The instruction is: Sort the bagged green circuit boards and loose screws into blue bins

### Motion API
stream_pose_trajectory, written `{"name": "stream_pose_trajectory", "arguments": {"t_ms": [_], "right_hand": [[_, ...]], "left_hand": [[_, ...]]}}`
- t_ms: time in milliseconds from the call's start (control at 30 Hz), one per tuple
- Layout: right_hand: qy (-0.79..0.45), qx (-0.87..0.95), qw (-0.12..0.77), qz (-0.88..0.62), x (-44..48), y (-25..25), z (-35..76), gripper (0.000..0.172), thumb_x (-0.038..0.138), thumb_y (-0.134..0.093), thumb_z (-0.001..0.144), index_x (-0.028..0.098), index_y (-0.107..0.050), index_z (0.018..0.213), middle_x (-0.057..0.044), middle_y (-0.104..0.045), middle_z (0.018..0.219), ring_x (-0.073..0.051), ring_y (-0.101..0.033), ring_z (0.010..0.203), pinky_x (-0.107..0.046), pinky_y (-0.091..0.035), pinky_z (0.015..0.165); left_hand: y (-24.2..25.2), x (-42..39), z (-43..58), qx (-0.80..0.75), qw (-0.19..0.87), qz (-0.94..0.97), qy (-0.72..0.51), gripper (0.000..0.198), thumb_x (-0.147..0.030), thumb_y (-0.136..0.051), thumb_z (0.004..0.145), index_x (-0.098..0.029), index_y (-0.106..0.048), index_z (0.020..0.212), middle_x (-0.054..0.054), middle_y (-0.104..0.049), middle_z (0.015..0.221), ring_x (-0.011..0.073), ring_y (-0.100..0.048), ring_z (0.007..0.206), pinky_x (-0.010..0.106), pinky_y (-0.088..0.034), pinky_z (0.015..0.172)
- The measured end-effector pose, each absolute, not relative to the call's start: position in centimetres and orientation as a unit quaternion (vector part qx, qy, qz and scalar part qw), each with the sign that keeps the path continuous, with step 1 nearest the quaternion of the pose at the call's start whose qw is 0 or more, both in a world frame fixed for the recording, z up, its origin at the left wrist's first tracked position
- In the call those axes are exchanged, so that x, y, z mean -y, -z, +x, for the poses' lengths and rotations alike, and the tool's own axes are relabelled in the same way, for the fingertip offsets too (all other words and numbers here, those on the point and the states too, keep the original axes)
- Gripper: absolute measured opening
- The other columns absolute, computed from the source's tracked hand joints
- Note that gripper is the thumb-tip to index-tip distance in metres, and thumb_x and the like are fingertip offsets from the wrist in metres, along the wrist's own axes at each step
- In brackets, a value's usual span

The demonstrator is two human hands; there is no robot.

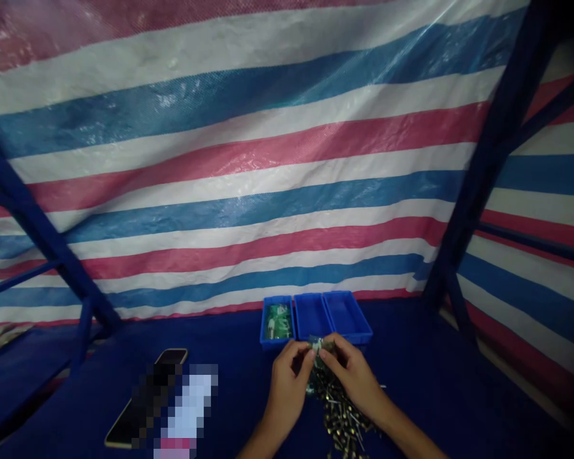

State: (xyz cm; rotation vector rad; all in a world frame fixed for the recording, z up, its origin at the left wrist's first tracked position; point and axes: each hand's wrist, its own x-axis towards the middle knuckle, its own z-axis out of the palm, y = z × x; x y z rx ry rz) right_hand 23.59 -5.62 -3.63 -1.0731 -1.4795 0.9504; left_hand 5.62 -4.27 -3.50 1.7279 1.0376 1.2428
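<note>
The left hand (287, 379) and right hand (356, 376) pinch a small bag (316, 345). Small parts (342, 417) lie heaped nearby.

Past the right hand (353, 371), a glossy plastic sheet (268, 153) is striped red, white and blue; nearer it, open rectangular plastic bins (312, 315) are bright blue, the leftmost showing green contents (281, 322). Beside its wrist, small shiny heaped pieces (340, 424) mix black with brassy glints. Left of the left hand (289, 376), a flat phone (142, 403) is black, pale-rimmed.
</note>
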Motion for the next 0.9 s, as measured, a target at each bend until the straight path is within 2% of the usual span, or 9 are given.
{"name": "stream_pose_trajectory", "arguments": {"t_ms": [467, 900], "right_hand": [[-0.378, 0.616, 0.525, -0.45, 5.5, 4.1, 23.4, 0.03, 0.052, -0.062, 0.1, 0.023, -0.067, 0.097, -0.001, -0.06, 0.084, -0.021, -0.055, 0.08, -0.03, -0.046, 0.074], [-0.372, 0.623, 0.515, -0.456, 5.4, 4.4, 23.6, 0.033, 0.055, -0.062, 0.101, 0.022, -0.065, 0.099, -0.002, -0.063, 0.088, -0.021, -0.057, 0.082, -0.029, -0.046, 0.075]], "left_hand": [[3.4, 4.4, 5.6, -0.413, 0.367, 0.678, -0.484, 0.032, -0.049, -0.061, 0.102, -0.02, -0.074, 0.106, 0.006, -0.073, 0.095, 0.0204, -0.066, 0.086, 0.028, -0.051, 0.079], [2.5, 4.6, 5.8, -0.415, 0.34, 0.691, -0.485, 0.031, -0.045, -0.06, 0.103, -0.02, -0.075, 0.092, 0.003, -0.066, 0.085, 0.018, -0.06, 0.078, 0.026, -0.045, 0.072]]}}
